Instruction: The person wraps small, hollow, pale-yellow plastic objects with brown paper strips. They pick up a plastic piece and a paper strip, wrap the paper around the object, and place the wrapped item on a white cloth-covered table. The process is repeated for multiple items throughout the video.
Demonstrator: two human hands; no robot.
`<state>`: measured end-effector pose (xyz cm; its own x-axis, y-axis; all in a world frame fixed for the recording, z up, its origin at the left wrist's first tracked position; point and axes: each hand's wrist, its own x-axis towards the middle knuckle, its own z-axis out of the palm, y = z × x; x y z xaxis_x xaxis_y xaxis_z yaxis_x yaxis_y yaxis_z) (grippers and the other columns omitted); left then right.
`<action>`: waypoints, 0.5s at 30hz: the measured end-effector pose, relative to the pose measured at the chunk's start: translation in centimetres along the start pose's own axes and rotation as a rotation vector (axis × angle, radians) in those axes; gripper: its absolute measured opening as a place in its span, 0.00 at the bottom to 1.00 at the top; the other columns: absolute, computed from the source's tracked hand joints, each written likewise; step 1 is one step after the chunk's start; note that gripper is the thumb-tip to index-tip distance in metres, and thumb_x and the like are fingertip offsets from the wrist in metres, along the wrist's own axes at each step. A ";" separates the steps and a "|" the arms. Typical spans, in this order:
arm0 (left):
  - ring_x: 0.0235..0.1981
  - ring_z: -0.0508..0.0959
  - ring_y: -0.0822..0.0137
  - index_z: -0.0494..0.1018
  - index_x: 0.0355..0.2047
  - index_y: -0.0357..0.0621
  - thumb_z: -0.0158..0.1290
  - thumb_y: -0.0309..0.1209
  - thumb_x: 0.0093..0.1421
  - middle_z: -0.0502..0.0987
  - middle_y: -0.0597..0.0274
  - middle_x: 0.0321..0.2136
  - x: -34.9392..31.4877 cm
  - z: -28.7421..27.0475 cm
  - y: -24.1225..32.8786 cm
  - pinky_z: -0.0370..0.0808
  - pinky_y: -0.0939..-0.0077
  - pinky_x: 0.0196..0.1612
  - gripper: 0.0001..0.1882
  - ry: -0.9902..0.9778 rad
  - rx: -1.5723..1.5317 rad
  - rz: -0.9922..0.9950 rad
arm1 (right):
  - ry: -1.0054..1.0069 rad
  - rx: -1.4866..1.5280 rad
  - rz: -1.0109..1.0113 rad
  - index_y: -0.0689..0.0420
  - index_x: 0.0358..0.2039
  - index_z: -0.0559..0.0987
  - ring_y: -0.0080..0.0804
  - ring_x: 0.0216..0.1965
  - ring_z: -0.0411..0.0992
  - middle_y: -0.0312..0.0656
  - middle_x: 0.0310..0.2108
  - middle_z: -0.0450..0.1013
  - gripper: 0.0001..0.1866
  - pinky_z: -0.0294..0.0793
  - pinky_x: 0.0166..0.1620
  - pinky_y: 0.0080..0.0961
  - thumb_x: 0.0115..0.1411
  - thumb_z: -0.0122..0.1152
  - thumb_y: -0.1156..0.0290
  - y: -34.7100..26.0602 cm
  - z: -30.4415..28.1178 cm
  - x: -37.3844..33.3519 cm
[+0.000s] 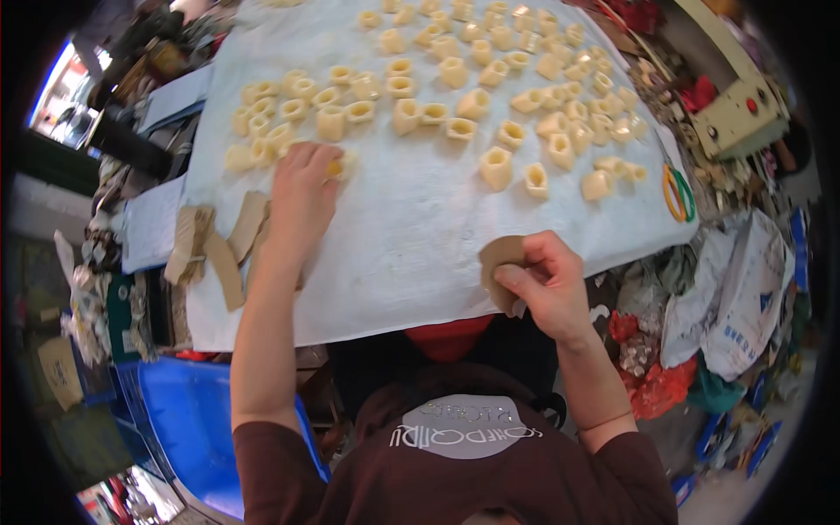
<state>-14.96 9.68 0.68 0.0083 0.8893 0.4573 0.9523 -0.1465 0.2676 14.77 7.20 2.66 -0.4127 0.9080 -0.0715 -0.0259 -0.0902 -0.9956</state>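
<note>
My left hand [304, 188] reaches over the left of the white-covered table, its fingers curled around a small cream hollow piece [339, 168]. The piece is partly hidden by the hand. Near the table's front edge, my right hand [551, 280] pinches a bent brown strip [500, 262] between thumb and fingers. Beside my left forearm lie more brown strips [226, 262], some of them in a bundle [186, 245]. Many cream hollow pieces [496, 168] like the held one are spread across the far half of the table, with openings facing various ways.
At the table's right edge lie green and yellow rings [676, 192]. A beige machine box [744, 118] with a red button stands beyond it. White sacks [731, 297] and red bags [661, 389] crowd the right. A blue bin [188, 420] sits at lower left.
</note>
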 end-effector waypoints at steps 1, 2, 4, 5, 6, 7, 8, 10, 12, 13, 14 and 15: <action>0.43 0.70 0.61 0.69 0.38 0.41 0.51 0.17 0.44 0.69 0.57 0.39 -0.2 -0.7 1.2 0.66 0.70 0.46 0.18 0.011 -0.045 -0.003 | 0.002 -0.019 0.013 0.63 0.35 0.71 0.20 0.32 0.70 0.39 0.29 0.74 0.10 0.70 0.36 0.19 0.53 0.58 0.77 -0.1 -0.2 -0.1; 0.42 0.70 0.63 0.69 0.38 0.41 0.51 0.17 0.44 0.69 0.58 0.38 -0.5 -1.6 2.5 0.66 0.72 0.45 0.18 -0.011 -0.196 -0.052 | -0.001 -0.041 0.029 0.63 0.35 0.71 0.20 0.32 0.71 0.40 0.30 0.74 0.10 0.70 0.36 0.19 0.53 0.58 0.76 -0.1 -0.2 -0.2; 0.41 0.70 0.69 0.68 0.39 0.39 0.51 0.18 0.44 0.68 0.61 0.36 -1.5 -3.1 5.5 0.67 0.75 0.45 0.18 -0.072 -0.482 -0.156 | -0.013 -0.121 0.006 0.61 0.34 0.72 0.28 0.31 0.70 0.41 0.28 0.73 0.09 0.69 0.35 0.25 0.54 0.58 0.72 -0.5 -0.3 -0.6; 0.41 0.70 0.69 0.67 0.38 0.40 0.52 0.18 0.44 0.69 0.61 0.35 -2.5 -3.3 7.0 0.69 0.76 0.43 0.18 -0.132 -0.706 -0.248 | -0.048 -0.208 -0.065 0.61 0.34 0.72 0.31 0.31 0.70 0.41 0.27 0.73 0.09 0.69 0.35 0.27 0.54 0.58 0.72 -0.6 -0.4 -0.6; 0.41 0.70 0.70 0.67 0.38 0.40 0.52 0.19 0.43 0.69 0.62 0.34 -3.3 -3.3 8.5 0.70 0.77 0.40 0.18 -0.194 -0.930 -0.341 | -0.082 -0.296 -0.137 0.60 0.34 0.72 0.34 0.31 0.69 0.42 0.26 0.72 0.09 0.68 0.35 0.28 0.54 0.58 0.71 -0.6 -0.4 -0.7; 0.40 0.70 0.71 0.66 0.40 0.40 0.51 0.19 0.46 0.69 0.62 0.36 -4.2 -3.0 9.5 0.70 0.78 0.42 0.18 -0.230 -1.032 -0.330 | -0.109 -0.332 -0.210 0.59 0.32 0.73 0.40 0.32 0.65 0.41 0.25 0.70 0.08 0.65 0.37 0.31 0.53 0.58 0.70 -0.7 -0.4 -0.7; 0.40 0.70 0.72 0.65 0.43 0.39 0.51 0.19 0.48 0.69 0.63 0.37 -5.1 -2.7 10.3 0.69 0.78 0.43 0.19 -0.263 -1.129 -0.324 | -0.160 -0.361 -0.224 0.58 0.31 0.73 0.39 0.32 0.65 0.41 0.25 0.70 0.07 0.64 0.38 0.30 0.52 0.59 0.71 -1.1 -0.4 -0.8; 0.40 0.70 0.70 0.62 0.46 0.38 0.50 0.22 0.53 0.69 0.60 0.39 -6.6 -2.0 11.3 0.69 0.78 0.44 0.19 -0.304 -1.267 -0.407 | -0.261 -0.423 -0.249 0.58 0.30 0.73 0.37 0.32 0.65 0.40 0.25 0.70 0.07 0.62 0.39 0.29 0.51 0.60 0.71 -1.6 -0.3 -1.0; 0.40 0.70 0.70 0.60 0.49 0.37 0.48 0.27 0.57 0.68 0.58 0.41 -7.7 -1.7 11.8 0.68 0.79 0.45 0.20 -0.349 -1.385 -0.464 | -0.311 -0.481 -0.284 0.57 0.28 0.74 0.34 0.29 0.64 0.38 0.24 0.70 0.06 0.58 0.42 0.29 0.49 0.61 0.72 -1.6 -0.2 -1.0; 0.41 0.70 0.69 0.59 0.50 0.36 0.47 0.30 0.59 0.68 0.57 0.42 -8.2 -1.7 12.0 0.68 0.79 0.45 0.21 -0.377 -1.433 -0.480 | -0.332 -0.508 -0.315 0.57 0.27 0.74 0.34 0.28 0.63 0.37 0.24 0.70 0.06 0.57 0.43 0.29 0.49 0.61 0.72 -1.6 -0.2 -0.9; 0.42 0.69 0.69 0.58 0.51 0.36 0.46 0.34 0.61 0.68 0.57 0.42 -8.6 -1.7 12.1 0.67 0.79 0.45 0.22 -0.401 -1.477 -0.499 | -0.358 -0.531 -0.348 0.57 0.27 0.74 0.33 0.27 0.63 0.37 0.24 0.70 0.06 0.56 0.43 0.29 0.49 0.61 0.72 -1.6 -0.2 -0.8; 0.40 0.70 0.70 0.57 0.52 0.36 0.42 0.45 0.62 0.69 0.58 0.39 -9.0 -1.4 12.0 0.67 0.80 0.43 0.27 -0.394 -1.420 -0.422 | -0.357 -0.544 -0.347 0.57 0.27 0.74 0.33 0.26 0.62 0.37 0.23 0.70 0.06 0.55 0.44 0.29 0.48 0.61 0.71 -1.7 0.0 -0.8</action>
<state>-3.99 -0.70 0.97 0.1163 0.9923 -0.0432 -0.1609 0.0618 0.9850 15.18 6.61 4.41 -0.7367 0.6504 0.1851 0.2078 0.4782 -0.8533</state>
